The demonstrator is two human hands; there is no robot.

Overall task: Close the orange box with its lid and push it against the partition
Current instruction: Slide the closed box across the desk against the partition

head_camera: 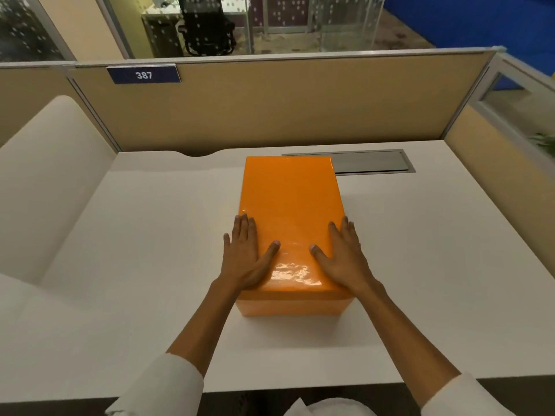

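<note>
The orange box stands in the middle of the white desk, with its glossy orange lid seated flat on top. My left hand lies flat on the lid's near left corner, fingers spread and draped over the left edge. On the near right corner my right hand rests the same way, palm down. Neither hand grips anything. The box's far end sits a short way in front of the tan partition, with a strip of desk between them.
A grey cable cover is set into the desk behind the box at the right. A blue sign reading 387 hangs on the partition. A side partition bounds the right, a cream curved panel the left.
</note>
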